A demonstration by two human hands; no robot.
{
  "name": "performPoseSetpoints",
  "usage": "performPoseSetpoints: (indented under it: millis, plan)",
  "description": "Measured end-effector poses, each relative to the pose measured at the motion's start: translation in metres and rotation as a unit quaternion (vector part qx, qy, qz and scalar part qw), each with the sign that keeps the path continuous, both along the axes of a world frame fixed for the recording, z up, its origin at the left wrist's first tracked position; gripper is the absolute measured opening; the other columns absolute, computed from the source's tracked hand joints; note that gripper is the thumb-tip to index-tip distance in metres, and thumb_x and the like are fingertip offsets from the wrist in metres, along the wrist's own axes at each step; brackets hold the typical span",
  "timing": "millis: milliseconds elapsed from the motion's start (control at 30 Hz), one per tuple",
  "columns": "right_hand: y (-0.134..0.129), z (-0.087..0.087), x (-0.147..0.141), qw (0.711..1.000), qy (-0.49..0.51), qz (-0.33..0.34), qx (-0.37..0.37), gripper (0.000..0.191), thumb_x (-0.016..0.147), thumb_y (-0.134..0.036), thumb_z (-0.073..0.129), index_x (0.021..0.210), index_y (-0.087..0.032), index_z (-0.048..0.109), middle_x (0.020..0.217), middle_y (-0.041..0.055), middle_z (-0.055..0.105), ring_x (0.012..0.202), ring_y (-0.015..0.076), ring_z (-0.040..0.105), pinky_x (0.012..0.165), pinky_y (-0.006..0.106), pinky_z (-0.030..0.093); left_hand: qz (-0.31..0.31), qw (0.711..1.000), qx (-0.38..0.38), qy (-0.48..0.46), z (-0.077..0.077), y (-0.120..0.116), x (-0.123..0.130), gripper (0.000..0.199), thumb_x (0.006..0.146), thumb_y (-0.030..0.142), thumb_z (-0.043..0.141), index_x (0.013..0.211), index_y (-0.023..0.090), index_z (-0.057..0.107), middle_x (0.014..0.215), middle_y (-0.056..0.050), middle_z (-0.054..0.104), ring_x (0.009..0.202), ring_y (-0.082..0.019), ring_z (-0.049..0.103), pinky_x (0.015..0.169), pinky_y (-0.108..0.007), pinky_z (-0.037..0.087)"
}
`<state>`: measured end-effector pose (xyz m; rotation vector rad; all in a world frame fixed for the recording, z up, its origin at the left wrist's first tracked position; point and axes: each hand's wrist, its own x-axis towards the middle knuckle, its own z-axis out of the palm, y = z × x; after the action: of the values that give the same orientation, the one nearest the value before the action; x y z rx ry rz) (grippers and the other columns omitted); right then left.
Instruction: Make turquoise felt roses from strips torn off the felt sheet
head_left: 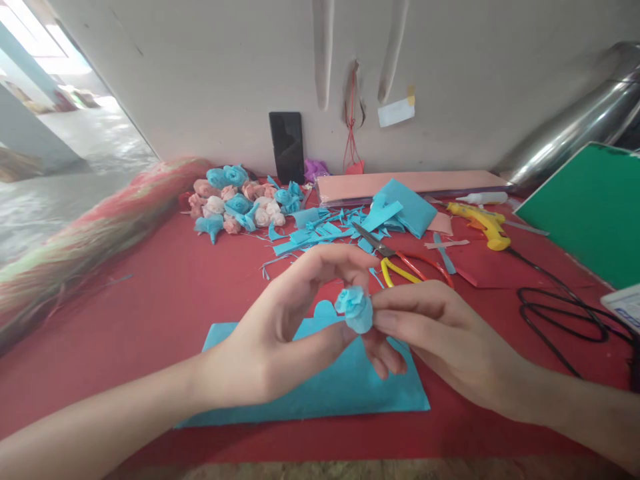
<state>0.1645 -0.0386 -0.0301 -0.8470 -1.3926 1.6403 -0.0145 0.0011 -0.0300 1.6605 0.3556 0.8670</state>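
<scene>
A small blue paper flower (354, 309) is held up between both hands, above a flat blue sheet (320, 387) on the red tabletop. My left hand (310, 313) curves around its left side, the thumb against the flower's lower edge and the fingers arched over and behind it. From the right, my right hand (425, 327) pinches the flower's side between thumb and fingers. Scissors (383, 249) with red and yellow handles lie just beyond the hands, their blades on blue paper scraps (320, 233).
Finished paper flowers (240, 200) are piled at the back left. A phone (287, 147) leans on the wall. A yellow glue gun (483, 223) with a black cable (555, 320) and a green board (590, 213) occupy the right. Folded blue paper (413, 210) lies behind the scissors.
</scene>
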Motion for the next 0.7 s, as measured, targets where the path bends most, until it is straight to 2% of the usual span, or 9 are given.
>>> performPoseSetpoints:
  millis: [167,300,400,533,633,700]
  plan:
    - [-0.001,-0.005,0.0,1.0,0.014,-0.01,-0.001,0.021,0.088,-0.017,0.05,0.071,-0.014,0.063,0.058,-0.002,0.054,0.052,0.0074,0.051,0.052,0.021,0.044,0.019,0.999,-0.015,-0.031,-0.003,0.0,0.002,0.027,0.087,0.017,0.059,0.113,0.021,0.055,0.094,-0.003,0.052,0.07,-0.009,0.055,0.06,-0.017,0.054]
    - [0.0,0.0,-0.002,0.992,-0.07,-0.036,0.094,0.016,0.083,-0.011,0.052,0.072,-0.015,0.063,0.059,-0.0028,0.053,0.054,0.0073,0.049,0.05,0.019,0.044,0.036,0.997,-0.041,-0.046,-0.002,-0.002,0.003,0.024,0.087,0.019,0.06,0.111,0.021,0.057,0.094,-0.003,0.054,0.073,-0.01,0.056,0.06,-0.015,0.055]
    - [0.0,0.004,-0.003,0.965,-0.147,-0.077,0.202,0.018,0.082,-0.01,0.055,0.066,-0.016,0.061,0.056,-0.0048,0.05,0.052,0.006,0.046,0.045,0.015,0.038,0.025,0.995,-0.075,-0.065,-0.001,-0.002,0.004,0.026,0.085,0.017,0.063,0.11,0.021,0.058,0.093,-0.002,0.055,0.075,-0.01,0.059,0.065,-0.015,0.057]
    - [-0.001,0.006,-0.002,0.925,-0.2,-0.091,0.309,0.024,0.087,-0.011,0.052,0.065,-0.016,0.058,0.056,-0.0055,0.052,0.049,0.0044,0.046,0.044,0.014,0.037,-0.013,0.983,-0.145,-0.113,-0.002,-0.002,0.006,0.026,0.083,0.013,0.064,0.108,0.02,0.058,0.089,0.0,0.056,0.07,-0.008,0.06,0.064,-0.015,0.057]
    - [-0.003,0.005,0.0,0.906,-0.225,-0.095,0.347,0.023,0.088,-0.01,0.05,0.067,-0.017,0.057,0.057,-0.0051,0.053,0.05,0.0047,0.048,0.047,0.014,0.039,-0.048,0.973,-0.179,-0.138,-0.003,-0.002,0.008,0.028,0.084,0.011,0.063,0.109,0.019,0.057,0.087,0.0,0.056,0.07,-0.008,0.062,0.067,-0.016,0.058]
    - [-0.004,0.005,0.001,0.905,-0.228,-0.097,0.346,0.023,0.088,-0.01,0.048,0.068,-0.017,0.057,0.058,-0.0045,0.053,0.051,0.0053,0.049,0.047,0.014,0.04,-0.061,0.971,-0.18,-0.142,-0.003,-0.002,0.009,0.028,0.084,0.01,0.062,0.11,0.019,0.056,0.088,0.0,0.056,0.07,-0.008,0.063,0.067,-0.017,0.058]
